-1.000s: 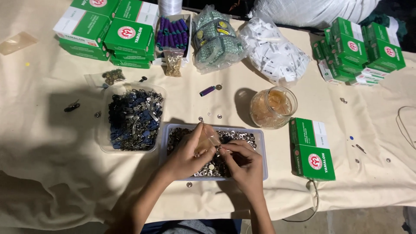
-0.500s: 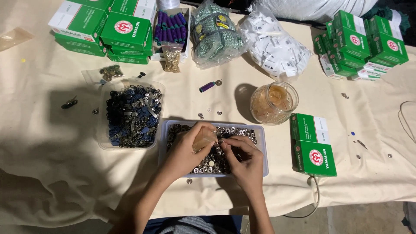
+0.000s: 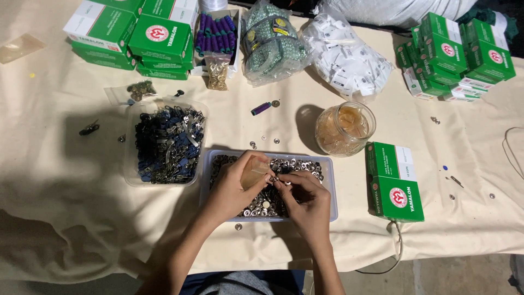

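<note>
We see the left hand [image 3: 236, 188] curled shut around a small clear plastic bag [image 3: 254, 171], over the clear tray of metal snap buttons [image 3: 326, 188]. Right hand [image 3: 307, 201] pinches fingertips [image 3: 279, 182] at the bag's mouth; the piece between them is too small to tell. Tub of dark clips [image 3: 164, 143] sits left, glass jar [image 3: 345, 128] behind.

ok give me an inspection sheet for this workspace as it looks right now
surface: table under a cream cloth, wrinkled, loose studs scattered.
job's things: clear tray of small metal parts; small clear bag.
clutter: tub of blue clips, glass jar, green boxes, filled plastic bags.
grippers: left hand holds the bag; right hand pinches at its mouth, over the tray.
cables: thin cord at the front edge.
surroundings: floor below, dim.
</note>
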